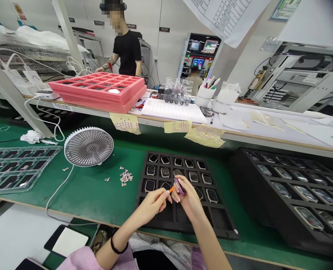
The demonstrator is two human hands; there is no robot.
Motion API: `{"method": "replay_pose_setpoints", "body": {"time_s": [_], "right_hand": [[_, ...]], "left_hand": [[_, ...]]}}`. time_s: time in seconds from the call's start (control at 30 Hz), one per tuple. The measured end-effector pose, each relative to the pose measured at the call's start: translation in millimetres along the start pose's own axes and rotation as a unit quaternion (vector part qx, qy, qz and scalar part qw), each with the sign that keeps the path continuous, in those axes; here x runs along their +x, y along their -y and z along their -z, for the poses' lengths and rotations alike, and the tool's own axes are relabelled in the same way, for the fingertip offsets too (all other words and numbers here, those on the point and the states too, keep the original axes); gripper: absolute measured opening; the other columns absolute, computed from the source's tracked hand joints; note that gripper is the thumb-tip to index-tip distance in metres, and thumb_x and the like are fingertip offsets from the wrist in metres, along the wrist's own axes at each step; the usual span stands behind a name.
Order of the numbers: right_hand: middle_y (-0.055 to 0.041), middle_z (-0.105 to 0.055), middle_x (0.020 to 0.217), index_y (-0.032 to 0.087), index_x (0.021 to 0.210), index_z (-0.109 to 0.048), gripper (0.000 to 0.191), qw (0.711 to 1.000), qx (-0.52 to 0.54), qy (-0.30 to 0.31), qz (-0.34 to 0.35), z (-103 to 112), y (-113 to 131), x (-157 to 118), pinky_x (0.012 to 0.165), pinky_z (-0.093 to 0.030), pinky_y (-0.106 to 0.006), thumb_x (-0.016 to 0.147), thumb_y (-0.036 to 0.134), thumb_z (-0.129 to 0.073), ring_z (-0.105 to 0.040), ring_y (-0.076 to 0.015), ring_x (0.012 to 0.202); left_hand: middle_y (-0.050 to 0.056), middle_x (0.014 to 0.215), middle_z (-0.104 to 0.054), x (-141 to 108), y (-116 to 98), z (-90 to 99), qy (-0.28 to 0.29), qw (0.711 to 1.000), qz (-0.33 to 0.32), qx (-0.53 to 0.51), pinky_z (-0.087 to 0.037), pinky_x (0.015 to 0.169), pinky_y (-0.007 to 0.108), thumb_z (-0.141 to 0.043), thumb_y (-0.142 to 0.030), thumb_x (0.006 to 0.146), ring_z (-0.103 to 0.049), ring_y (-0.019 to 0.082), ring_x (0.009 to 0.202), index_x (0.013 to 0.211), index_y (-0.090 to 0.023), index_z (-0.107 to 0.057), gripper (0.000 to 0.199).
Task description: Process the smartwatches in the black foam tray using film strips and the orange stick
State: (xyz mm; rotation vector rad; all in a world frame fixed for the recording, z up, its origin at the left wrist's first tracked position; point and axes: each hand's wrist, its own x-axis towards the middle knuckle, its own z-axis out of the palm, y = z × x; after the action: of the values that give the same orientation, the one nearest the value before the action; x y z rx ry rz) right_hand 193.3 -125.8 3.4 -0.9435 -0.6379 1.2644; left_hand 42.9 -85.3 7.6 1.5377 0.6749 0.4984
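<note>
My left hand, with a black band on the wrist, pinches a thin orange stick-like tool whose tip points at the watch in my other hand. The fingers of my right hand are wrapped round a small watch case with a purple edge, held tilted above the tray. Its face is mostly hidden by the fingers. Below both hands lies a black foam tray with square pockets. Several watch cases with dark screens, such as this watch case, sit in its back and middle rows.
A stacked black foam tray of watches stands at right. Small paper-like pieces lie left of the tray, near a round fan and a clear tray. A shelf holds red foam trays; a person stands behind.
</note>
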Motion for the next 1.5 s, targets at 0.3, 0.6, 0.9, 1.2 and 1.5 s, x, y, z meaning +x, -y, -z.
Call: {"method": "replay_pose_setpoints", "body": {"time_s": [0.3,0.6,0.9,1.2,1.5], "right_hand": [[0.0096,-0.044,0.051,0.021,0.077,-0.049,0.028,0.999,0.037,0.003,-0.013,-17,-5,2,0.036,-0.028,-0.018,0.078,0.041,-0.068,-0.034,-0.0037,0.033],[0.0107,-0.043,0.049,0.019,0.077,-0.052,0.027,0.998,0.038,0.034,-0.023,-23,-2,1,0.030,-0.026,-0.015,0.079,0.042,-0.066,-0.028,-0.0009,0.027],[0.0103,-0.042,0.050,0.017,0.066,-0.049,0.031,0.985,0.146,0.053,-0.071,-24,-14,7,0.027,-0.015,-0.013,0.072,0.038,-0.071,-0.014,0.0024,0.028],[0.0054,-0.049,0.065,0.023,0.087,-0.056,0.019,0.999,-0.048,-0.020,0.007,-22,-27,-4,0.041,-0.036,-0.019,0.083,0.041,-0.059,-0.042,-0.0075,0.046],[-0.0048,-0.062,0.092,0.023,0.102,-0.054,0.028,0.870,-0.460,-0.128,0.118,43,-16,6,0.075,-0.046,-0.034,0.090,0.045,-0.042,-0.057,-0.0205,0.079]], "left_hand": [[-0.009,0.046,-0.034,-1,-6,-1.3,-0.013,1.000,-0.013,-0.018,-0.021,0.038,0.020,-0.038,-0.050,0.090,-0.026,0.006,0.037,0.072,-0.017,-0.051,0.040],[-0.008,0.038,-0.039,0,-6,-2.3,0.014,0.998,0.002,-0.057,-0.021,0.036,0.019,-0.039,-0.053,0.089,-0.026,0.005,0.031,0.071,-0.016,-0.055,0.043],[-0.009,0.037,-0.039,1,4,-8.1,-0.016,0.995,0.014,-0.096,-0.019,0.033,0.018,-0.043,-0.062,0.084,-0.025,0.005,0.028,0.070,-0.018,-0.051,0.047],[0.000,0.067,-0.055,4,6,-10.5,-0.085,0.992,-0.052,-0.073,-0.043,0.059,0.022,-0.050,-0.051,0.087,-0.052,0.011,0.060,0.074,-0.017,-0.049,0.037],[-0.005,0.057,-0.037,-9,31,50.2,-0.247,0.959,-0.008,0.140,-0.028,0.050,0.021,-0.043,-0.052,0.084,-0.036,0.011,0.051,0.067,-0.019,-0.044,0.037]]}}
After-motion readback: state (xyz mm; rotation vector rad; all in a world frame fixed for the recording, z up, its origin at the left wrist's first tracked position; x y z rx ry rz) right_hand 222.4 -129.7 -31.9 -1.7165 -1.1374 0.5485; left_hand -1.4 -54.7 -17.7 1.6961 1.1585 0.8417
